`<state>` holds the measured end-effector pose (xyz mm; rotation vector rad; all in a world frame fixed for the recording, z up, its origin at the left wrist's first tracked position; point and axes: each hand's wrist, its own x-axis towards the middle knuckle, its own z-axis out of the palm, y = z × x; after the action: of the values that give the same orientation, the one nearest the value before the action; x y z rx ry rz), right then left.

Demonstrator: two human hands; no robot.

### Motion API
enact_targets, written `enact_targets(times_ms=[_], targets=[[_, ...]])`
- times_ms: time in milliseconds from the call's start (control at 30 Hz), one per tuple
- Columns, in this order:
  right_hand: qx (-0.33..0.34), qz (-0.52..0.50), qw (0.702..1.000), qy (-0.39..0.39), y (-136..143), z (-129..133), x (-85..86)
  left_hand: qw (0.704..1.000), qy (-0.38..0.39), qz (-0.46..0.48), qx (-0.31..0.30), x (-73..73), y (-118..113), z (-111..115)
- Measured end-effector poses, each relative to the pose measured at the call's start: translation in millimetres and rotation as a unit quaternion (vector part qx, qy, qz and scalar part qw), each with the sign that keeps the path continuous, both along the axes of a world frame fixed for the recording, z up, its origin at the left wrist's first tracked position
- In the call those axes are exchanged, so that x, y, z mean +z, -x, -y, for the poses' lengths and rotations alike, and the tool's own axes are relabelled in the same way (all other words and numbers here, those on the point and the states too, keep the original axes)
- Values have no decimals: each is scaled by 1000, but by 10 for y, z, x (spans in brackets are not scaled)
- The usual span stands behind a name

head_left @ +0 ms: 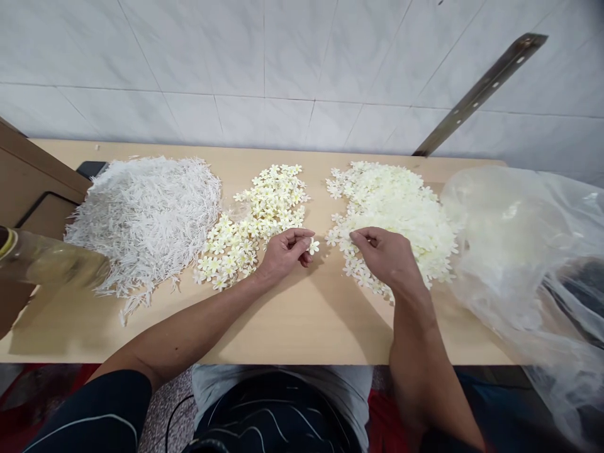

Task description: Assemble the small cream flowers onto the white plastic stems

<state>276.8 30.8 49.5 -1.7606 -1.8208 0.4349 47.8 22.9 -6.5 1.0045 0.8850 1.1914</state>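
Between the thumb and fingers of my left hand (289, 251) is a small white artificial flower (314, 246) with a yellowish centre. That hand hovers at the right side of a loose heap of yellow-centred flowers (278, 195). My right hand (384, 251) is pinched closed over the left edge of a larger pile of pale cream flowers (396, 195). Whatever lies between its fingertips is too small or hidden to make out. A bare strip of the wooden table (302, 321) separates the two hands.
A big mound of thin white plastic stems (151, 214) covers the table's left part. Beside it lies a clear plastic jar (51, 258). On the right sits a translucent plastic bag (509, 239). Behind, a metal bracket (476, 97) leans against the tiled wall (236, 63).
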Motion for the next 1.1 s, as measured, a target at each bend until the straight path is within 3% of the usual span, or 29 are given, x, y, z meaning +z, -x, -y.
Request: enact_targets(times_ms=[100, 200, 367, 467, 600, 833, 1100], targets=[[-54, 34, 997, -53, -97, -26, -21, 1000, 9, 5, 5, 18, -15, -1], [-53, 9, 992, -114, -1, 18, -34, 1000, 15, 6, 11, 10, -26, 0], [115, -30, 985, -122, 381, 115, -132, 1000, 17, -5, 26, -31, -44, 0], [167, -4, 977, -131, 509, 119, -235, 999, 17, -8, 34, -43, -57, 0], [158, 9, 978, -140, 537, 91, -312, 999, 11, -2, 30, -70, -71, -13], [160, 35, 981, -108, 536, 101, -297, 999, -5, -3, 37, -121, -71, -35], [143, 20, 984, -104, 543, 109, -326, 999, 23, 7, 33, -12, -29, -43]])
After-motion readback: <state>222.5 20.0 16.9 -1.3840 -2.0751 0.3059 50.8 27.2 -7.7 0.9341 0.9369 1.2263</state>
